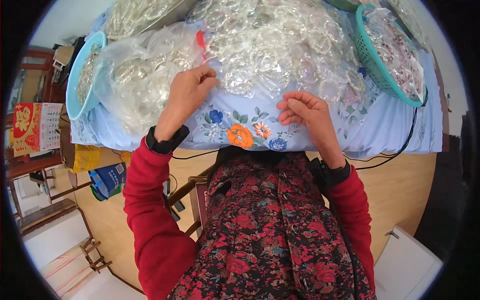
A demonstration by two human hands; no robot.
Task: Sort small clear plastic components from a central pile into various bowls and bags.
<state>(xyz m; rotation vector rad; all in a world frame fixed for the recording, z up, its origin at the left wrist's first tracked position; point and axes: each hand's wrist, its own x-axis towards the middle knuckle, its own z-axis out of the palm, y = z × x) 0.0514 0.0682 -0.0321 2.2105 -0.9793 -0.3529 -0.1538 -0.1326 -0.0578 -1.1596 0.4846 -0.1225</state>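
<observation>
1. Two baskets stand on the table: a light blue basket [75, 87] at the left edge with glinting pieces inside, and a teal mesh basket [381, 65] at the right, filled with clear bags of reddish beads.
2. A big clear plastic bag [140, 75] of shiny pieces lies beside the blue basket; a pile of small clear packets [280, 47] covers the middle.
3. The left hand [189, 90] rests on the cloth at the big bag's edge, fingers pinched together; what they grip cannot be told.
4. The right hand [305, 112] lies loosely curled and empty, just below the packets.
5. The pale blue flowered tablecloth [240, 127] drapes over the table, above a wooden floor [400, 185].
6. A black cable [407, 137] hangs off the right side.
</observation>
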